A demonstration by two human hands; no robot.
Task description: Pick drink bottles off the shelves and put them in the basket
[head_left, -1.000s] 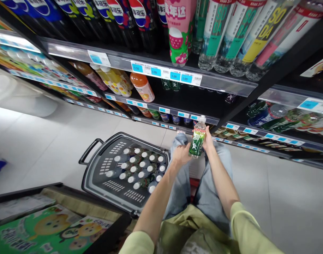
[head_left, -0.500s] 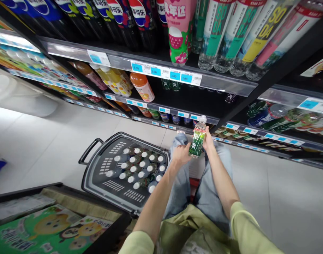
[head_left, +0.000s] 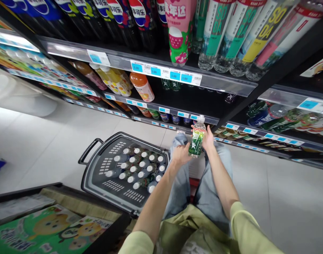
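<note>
Over my knees is a clear drink bottle (head_left: 196, 139) with a green label and a white cap, tilted so its cap points towards the shelves. My left hand (head_left: 181, 154) is closed on its lower end from the left. Around its right side and back goes my right hand (head_left: 208, 140); the thumb shows at the right, and most of the fingers are hidden behind the bottle. To the left on the floor stands a dark grey shopping basket (head_left: 108, 188) with several white-capped bottles (head_left: 135, 168) upright inside.
Ahead rises a drinks shelf (head_left: 201, 100) with price tags along its edges. Cola bottles (head_left: 142, 21) and soda water bottles (head_left: 219, 35) fill the upper level; an orange drink bottle (head_left: 142, 87) stands lower. At the lower left is a display with a green carton (head_left: 31, 229).
The bottle has turned slightly in my hands and shifted a little left. My right thumb has come away from the bottle's side a bit. The basket has not moved.
</note>
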